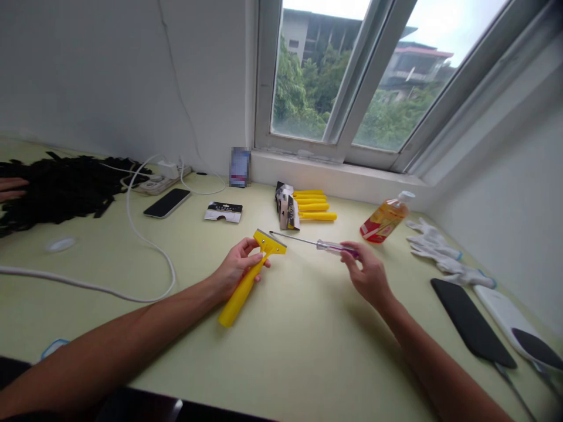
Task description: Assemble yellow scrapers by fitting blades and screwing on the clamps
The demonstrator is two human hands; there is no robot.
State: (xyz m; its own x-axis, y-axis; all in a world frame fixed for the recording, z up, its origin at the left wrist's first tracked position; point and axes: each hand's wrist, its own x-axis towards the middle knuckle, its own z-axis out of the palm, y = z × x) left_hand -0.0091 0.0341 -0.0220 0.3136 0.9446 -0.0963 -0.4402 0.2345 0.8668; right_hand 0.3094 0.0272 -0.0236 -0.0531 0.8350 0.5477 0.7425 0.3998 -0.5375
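My left hand (240, 266) is closed around the neck of a yellow scraper (243, 295), whose wide head points up and its handle down toward me. Two small screws show on the head. In my right hand (366, 271) is a screwdriver (328, 246) with a clear and purple handle, held between the fingers. Its thin shaft points left, and the tip is close to the top edge of the scraper head; whether it touches cannot be made out. Behind them lies a flattened black and white packaging card (223, 212).
Several yellow scrapers (314, 206) in card sleeves lie by the window. An orange liquid bottle (386, 218) leans right of them. White gloves (435, 249) and a black power bank-like slab (470, 319) lie right. Left are a phone (167, 203), white cable (169, 275), black strips (65, 187) and another person's hand (12, 189).
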